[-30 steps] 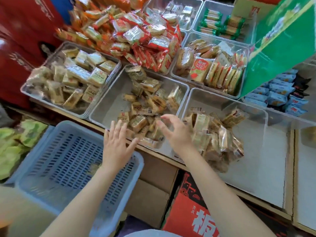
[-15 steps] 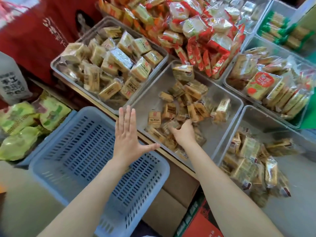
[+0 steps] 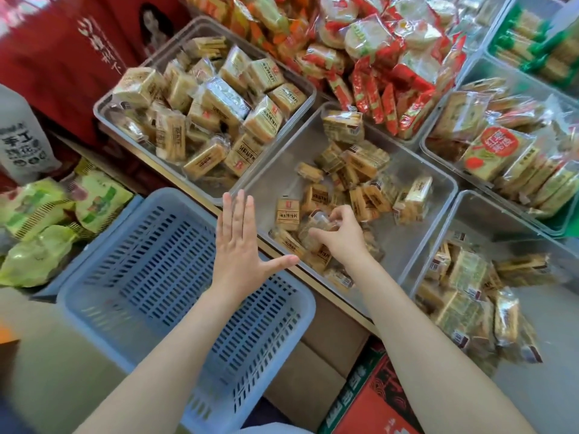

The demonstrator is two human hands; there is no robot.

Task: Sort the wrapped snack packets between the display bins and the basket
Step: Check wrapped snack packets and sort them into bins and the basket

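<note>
At the centre of the frame the right hand (image 3: 340, 234) reaches into the middle clear display bin (image 3: 275, 180), its fingers curled round a clear-wrapped snack packet (image 3: 319, 221) at the near end of the loose heap of tan packets there. The left hand (image 3: 239, 245) hovers flat just left of it, over the far right corner of the blue slotted basket (image 3: 150, 277), fingers straight and close together, thumb stretched out to the right, holding nothing. The basket fills the lower left of the frame. A fuller bin of larger tan packets (image 3: 213, 114) sits at upper left, a third bin (image 3: 470, 277) at lower right. Red-wrapped snacks (image 3: 385, 57) are piled along the top, and green bags (image 3: 47, 220) lie at the left edge.
</note>
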